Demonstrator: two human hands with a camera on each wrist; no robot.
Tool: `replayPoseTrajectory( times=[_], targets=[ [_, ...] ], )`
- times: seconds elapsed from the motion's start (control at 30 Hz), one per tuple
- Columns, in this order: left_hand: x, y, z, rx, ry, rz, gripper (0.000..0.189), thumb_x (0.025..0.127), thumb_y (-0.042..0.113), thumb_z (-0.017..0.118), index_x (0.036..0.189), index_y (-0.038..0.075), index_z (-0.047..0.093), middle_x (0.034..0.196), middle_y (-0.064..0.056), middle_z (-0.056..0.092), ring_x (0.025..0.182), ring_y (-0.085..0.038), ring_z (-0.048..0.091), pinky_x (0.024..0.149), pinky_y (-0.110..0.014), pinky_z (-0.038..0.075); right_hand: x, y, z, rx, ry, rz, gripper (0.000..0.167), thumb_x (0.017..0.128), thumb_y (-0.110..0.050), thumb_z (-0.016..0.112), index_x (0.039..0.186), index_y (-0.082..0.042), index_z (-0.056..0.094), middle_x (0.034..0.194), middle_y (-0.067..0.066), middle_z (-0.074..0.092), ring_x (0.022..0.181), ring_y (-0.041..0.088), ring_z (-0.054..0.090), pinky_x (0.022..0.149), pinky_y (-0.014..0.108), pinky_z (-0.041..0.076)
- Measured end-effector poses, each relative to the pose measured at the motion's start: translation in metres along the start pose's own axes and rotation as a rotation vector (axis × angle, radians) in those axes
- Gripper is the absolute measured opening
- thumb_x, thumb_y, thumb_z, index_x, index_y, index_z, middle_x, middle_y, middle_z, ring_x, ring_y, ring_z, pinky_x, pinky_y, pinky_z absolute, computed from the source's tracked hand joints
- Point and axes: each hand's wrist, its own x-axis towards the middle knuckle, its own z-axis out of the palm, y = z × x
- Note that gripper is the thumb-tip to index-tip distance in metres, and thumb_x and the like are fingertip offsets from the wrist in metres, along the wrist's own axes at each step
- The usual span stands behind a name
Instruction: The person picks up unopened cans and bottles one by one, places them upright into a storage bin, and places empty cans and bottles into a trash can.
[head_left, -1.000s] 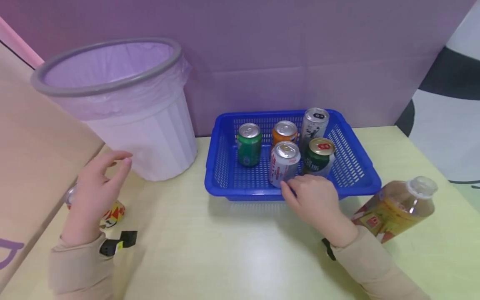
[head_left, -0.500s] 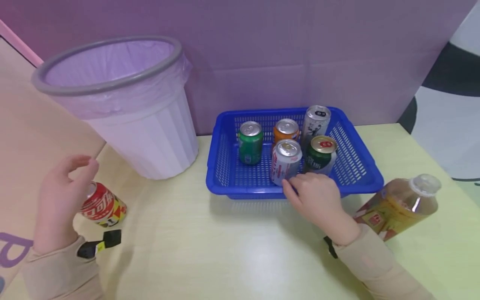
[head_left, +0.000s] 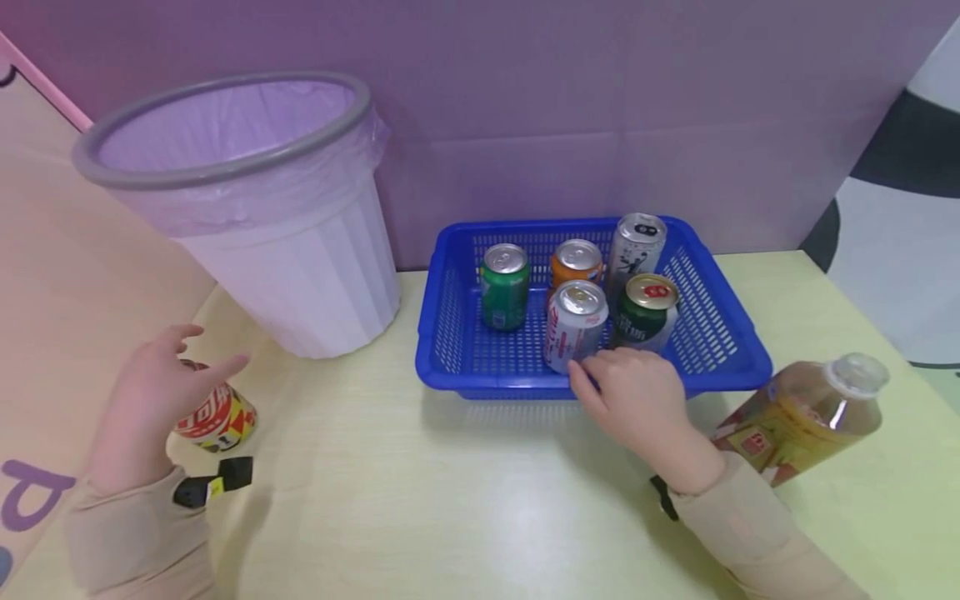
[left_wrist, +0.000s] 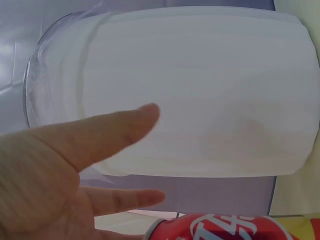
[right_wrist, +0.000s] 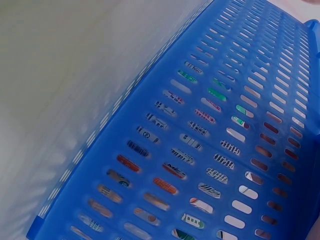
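Your left hand [head_left: 153,400] is spread wide and holds nothing, with the thumb well apart from the fingers. Just beside it, the red can [head_left: 225,421] stands on the worktop [head_left: 420,517], partly covered by your hand in the head view; you cannot tell from here whether any finger touches it. Right behind that can rises the white bin [head_left: 300,283], which takes up most of the left wrist view past your thumb. A thin plastic liner [head_left: 240,208] is folded over its grey rim.

Your right hand [head_left: 637,404] is curled over the near rim of the blue basket [head_left: 480,381] and grips it, though the fingertips are hidden. Your thumb lies close to the white can [head_left: 573,333] inside, and your knuckles block the foot of the dark green can [head_left: 645,312] with the gold top. Behind those two, the orange can [head_left: 576,258] is half screened by the white one, with the tall silver can [head_left: 636,250] to its right. The bright green can [head_left: 505,292] stands apart on the basket's left.

Just beyond your right forearm is the tea-coloured bottle [head_left: 798,417], its lower part masked by your sleeve [head_left: 750,517]. A purple wall [head_left: 510,108] runs behind the bin and basket.
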Motion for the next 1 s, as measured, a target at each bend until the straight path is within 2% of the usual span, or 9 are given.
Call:
replayPoseTrajectory(
  times=[0.3, 0.6, 0.83, 1.0],
  targets=[
    [0.002, -0.011, -0.002, 0.075, -0.072, -0.016, 0.091, 0.088, 0.048, 0.059, 0.140, -0.016, 0.020, 0.130, -0.046, 0.032, 0.116, -0.062, 0.029, 0.089, -0.070, 0.032, 0.000, -0.001, -0.001, -0.002, 0.011, -0.009, 0.042, 0.086, -0.028, 0.058, 0.049, -0.015, 0.043, 0.047, -0.003, 0.039, 0.043, 0.016, 0.040, 0.042, 0.028, 0.029],
    [0.006, -0.022, 0.002, 0.108, -0.100, -0.030, 0.084, 0.087, 0.045, 0.060, 0.133, -0.018, 0.028, 0.121, -0.044, 0.041, 0.102, -0.055, 0.045, 0.079, -0.062, 0.043, 0.000, 0.000, -0.001, 0.000, 0.005, -0.009, 0.041, 0.086, -0.028, 0.057, 0.049, -0.015, 0.043, 0.047, -0.004, 0.039, 0.043, 0.015, 0.040, 0.043, 0.028, 0.028],
    [0.007, -0.024, 0.002, 0.094, -0.116, -0.080, 0.097, 0.085, 0.049, 0.063, 0.139, -0.018, 0.017, 0.124, -0.046, 0.036, 0.107, -0.059, 0.041, 0.082, -0.066, 0.040, 0.001, 0.000, -0.001, 0.002, 0.003, -0.007, 0.042, 0.086, -0.027, 0.058, 0.049, -0.015, 0.042, 0.047, -0.003, 0.038, 0.043, 0.015, 0.038, 0.043, 0.027, 0.027],
    [0.007, -0.024, 0.003, 0.137, -0.104, -0.076, 0.094, 0.082, 0.050, 0.065, 0.132, -0.019, 0.027, 0.116, -0.043, 0.045, 0.098, -0.055, 0.049, 0.073, -0.060, 0.045, 0.000, 0.000, -0.001, 0.000, 0.003, -0.007, 0.042, 0.086, -0.028, 0.057, 0.049, -0.015, 0.042, 0.047, -0.003, 0.038, 0.043, 0.015, 0.038, 0.043, 0.027, 0.028]
  ],
)
